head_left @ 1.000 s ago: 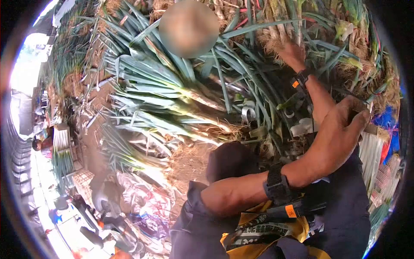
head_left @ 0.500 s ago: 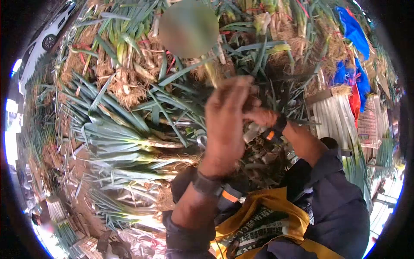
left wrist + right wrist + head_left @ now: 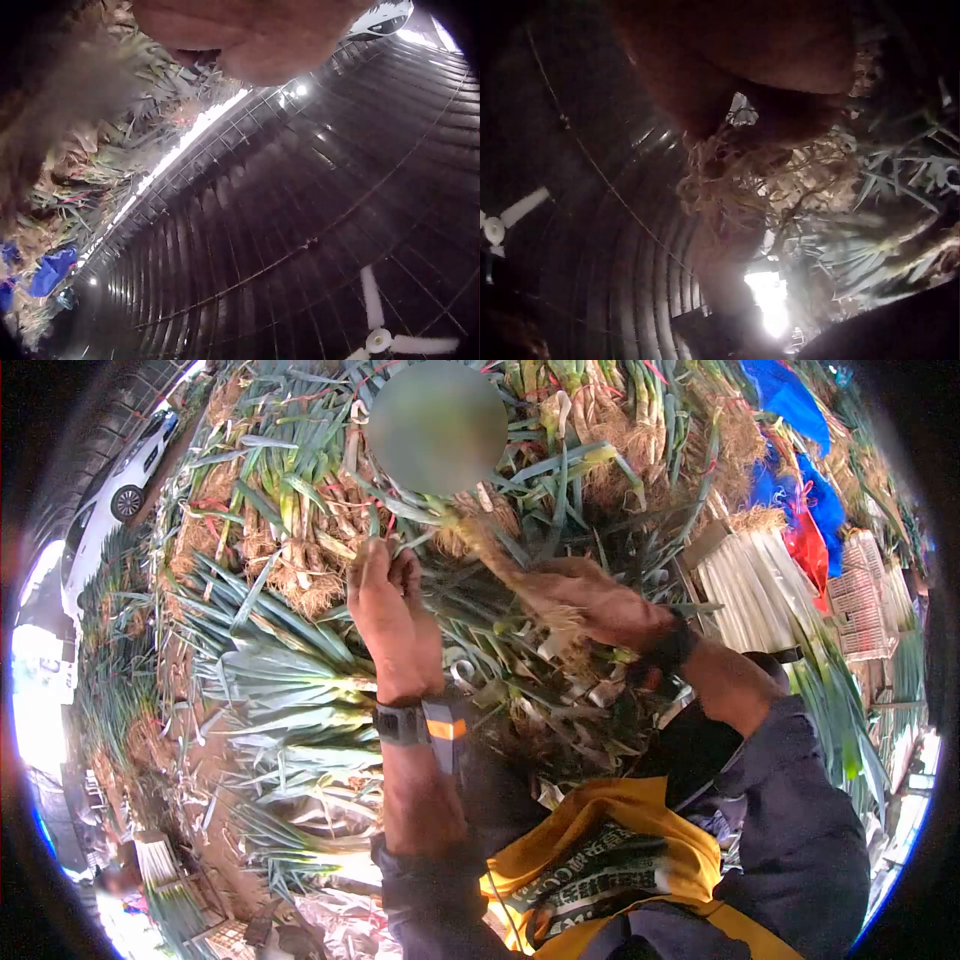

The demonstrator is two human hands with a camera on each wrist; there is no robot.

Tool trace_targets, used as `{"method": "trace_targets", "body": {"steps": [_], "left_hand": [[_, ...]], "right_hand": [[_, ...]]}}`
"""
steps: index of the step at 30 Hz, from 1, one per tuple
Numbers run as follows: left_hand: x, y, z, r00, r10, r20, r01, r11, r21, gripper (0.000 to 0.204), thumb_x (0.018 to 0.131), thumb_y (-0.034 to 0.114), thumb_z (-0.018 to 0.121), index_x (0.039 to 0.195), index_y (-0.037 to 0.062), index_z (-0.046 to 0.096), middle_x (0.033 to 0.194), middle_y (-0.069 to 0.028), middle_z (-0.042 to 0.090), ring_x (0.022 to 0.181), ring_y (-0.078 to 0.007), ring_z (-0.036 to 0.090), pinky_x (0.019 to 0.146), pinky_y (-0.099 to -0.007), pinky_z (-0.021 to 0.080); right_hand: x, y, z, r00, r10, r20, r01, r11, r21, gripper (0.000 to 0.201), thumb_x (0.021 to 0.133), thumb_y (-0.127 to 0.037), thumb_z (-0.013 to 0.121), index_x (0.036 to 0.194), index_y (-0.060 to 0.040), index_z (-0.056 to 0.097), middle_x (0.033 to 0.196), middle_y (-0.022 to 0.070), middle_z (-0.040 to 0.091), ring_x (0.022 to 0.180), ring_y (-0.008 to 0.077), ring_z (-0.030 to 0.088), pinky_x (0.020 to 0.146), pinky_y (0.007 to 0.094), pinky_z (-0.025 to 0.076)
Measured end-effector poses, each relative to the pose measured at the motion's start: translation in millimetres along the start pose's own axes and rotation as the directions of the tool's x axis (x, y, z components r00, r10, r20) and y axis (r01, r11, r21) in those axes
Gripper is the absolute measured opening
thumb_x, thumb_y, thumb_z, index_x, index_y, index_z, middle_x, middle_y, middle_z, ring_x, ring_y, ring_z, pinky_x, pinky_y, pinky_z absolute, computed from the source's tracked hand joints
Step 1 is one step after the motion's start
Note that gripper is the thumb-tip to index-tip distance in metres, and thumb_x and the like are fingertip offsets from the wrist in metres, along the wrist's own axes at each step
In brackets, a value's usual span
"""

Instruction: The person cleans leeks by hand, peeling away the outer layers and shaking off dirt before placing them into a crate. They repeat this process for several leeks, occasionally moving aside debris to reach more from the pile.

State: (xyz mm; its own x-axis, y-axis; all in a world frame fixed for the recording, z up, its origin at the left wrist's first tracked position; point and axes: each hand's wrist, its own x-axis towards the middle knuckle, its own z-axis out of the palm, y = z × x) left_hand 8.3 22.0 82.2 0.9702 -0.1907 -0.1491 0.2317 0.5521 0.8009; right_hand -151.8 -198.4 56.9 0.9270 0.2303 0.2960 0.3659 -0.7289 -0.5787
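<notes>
Right hand [image 3: 600,603]: grip holding rooted leek [image 3: 490,553] | Left hand [image 3: 395,625]: near bundled leeks [image 3: 292,545], can't tell grip

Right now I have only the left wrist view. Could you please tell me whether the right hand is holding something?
Observer: Yes. In the head view, the right hand grips a leek near its roots.
Operator: Thank you. I see a blue sheet; is there another colour next to it?
Observer: Yes, a piece of red plastic hangs beside it in the head view.
Operator: And is any printed text visible?
Observer: Yes, pale characters are printed on a yellow cloth at the bottom of the head view.
</notes>
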Motion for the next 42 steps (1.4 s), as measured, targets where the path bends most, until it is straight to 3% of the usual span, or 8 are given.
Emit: {"method": "trace_targets", "body": {"steps": [3,5,10,17,24,29,34,42], "left_hand": [[9.7,-11.4,-2.6,0.995,-0.09,-0.035,0.092,0.994,0.055,0.025,0.103,0.031,0.061,0.114,0.0081,0.064,0.098,0.0005,0.063,0.086,-0.0124,0.056,0.081,-0.0298,0.044],[12.9,-20.4,-4.4,0.964,-0.265,0.0,0.264,0.961,0.083,0.029,0.104,0.033,0.06,0.118,0.0078,0.063,0.1,-0.0001,0.064,0.088,-0.0143,0.058,0.082,-0.0295,0.044],[-20.6,-36.7,34.0,0.838,-0.23,0.494,0.368,0.908,-0.201,0.036,0.1,0.021,0.066,0.13,0.0039,0.058,0.121,-0.0113,0.067,0.106,-0.026,0.068,0.091,-0.0402,0.059],[-58.7,-23.5,59.7,0.892,-0.122,0.436,0.18,0.979,-0.094,0.045,0.094,0.025,0.076,0.132,0.0079,0.061,0.12,-0.0038,0.069,0.105,-0.0193,0.067,0.091,-0.0368,0.055],[-64.2,-10.4,58.7,0.906,0.082,0.415,-0.099,0.995,0.019,0.05,0.096,0.025,0.073,0.139,0.0068,0.055,0.125,-0.005,0.066,0.109,-0.0209,0.065,0.092,-0.0391,0.053],[-42.2,7.2,33.3,0.918,0.146,0.37,-0.207,0.97,0.13,0.049,0.097,0.023,0.07,0.14,0.0049,0.054,0.124,-0.0071,0.067,0.109,-0.022,0.065,0.094,-0.0402,0.052],[-24.8,20.7,20.8,0.878,0.275,0.391,-0.382,0.895,0.229,0.048,0.097,0.023,0.07,0.139,0.005,0.055,0.121,-0.0087,0.07,0.107,-0.0219,0.066,0.091,-0.0382,0.052],[-44.9,6.4,43.3,0.929,0.071,0.362,-0.11,0.99,0.09,0.043,0.098,0.026,0.069,0.135,0.005,0.058,0.12,-0.0067,0.068,0.103,-0.0198,0.066,0.089,-0.0369,0.053]], "right_hand": [[-61.3,-17.1,-21.9,0.997,-0.017,-0.082,0.045,0.938,0.344,0.057,0.091,-0.004,0.068,0.145,-0.0056,0.053,0.141,0.0162,0.057,0.134,0.0326,0.051,0.111,0.0404,0.042],[-82.6,-47.8,-23.9,0.916,0.401,-0.004,-0.323,0.742,0.588,0.051,0.094,-0.018,0.073,0.14,-0.0032,0.056,0.128,0.0175,0.063,0.118,0.0269,0.062,0.1,0.0385,0.05],[-129.6,-141.6,-41.2,0.916,0.345,0.204,-0.388,0.89,0.238,0.054,0.09,-0.026,0.076,0.134,-0.0023,0.056,0.117,0.0197,0.068,0.105,0.0298,0.07,0.089,0.041,0.056],[-160.1,-85.1,28.8,0.981,0.195,0.009,-0.194,0.98,-0.049,0.052,0.089,-0.02,0.071,0.135,-0.0033,0.056,0.123,0.023,0.064,0.108,0.0429,0.065,0.091,0.0462,0.055],[-16.9,-68.4,-2.6,0.909,0.089,-0.407,-0.056,0.994,0.092,0.037,0.089,-0.017,0.075,0.121,-0.0029,0.063,0.109,0.0171,0.067,0.1,0.0345,0.068,0.085,0.0414,0.055],[-27.3,-42.9,47.0,0.994,0.052,0.091,-0.045,0.996,-0.083,0.023,0.093,-0.016,0.067,0.11,-0.0023,0.06,0.109,0.0147,0.064,0.102,0.0299,0.065,0.081,0.0419,0.054],[-129.7,41.9,112.7,0.799,0.126,0.588,-0.011,0.981,-0.195,0.032,0.101,-0.023,0.062,0.128,-0.0047,0.061,0.125,0.0152,0.061,0.108,0.0293,0.064,0.091,0.042,0.053],[38.9,-56.6,-4.1,0.951,0.238,-0.198,-0.137,0.897,0.421,0.035,0.095,-0.027,0.074,0.119,-0.0033,0.067,0.104,0.0097,0.072,0.094,0.0147,0.069,0.085,0.0308,0.057]]}}
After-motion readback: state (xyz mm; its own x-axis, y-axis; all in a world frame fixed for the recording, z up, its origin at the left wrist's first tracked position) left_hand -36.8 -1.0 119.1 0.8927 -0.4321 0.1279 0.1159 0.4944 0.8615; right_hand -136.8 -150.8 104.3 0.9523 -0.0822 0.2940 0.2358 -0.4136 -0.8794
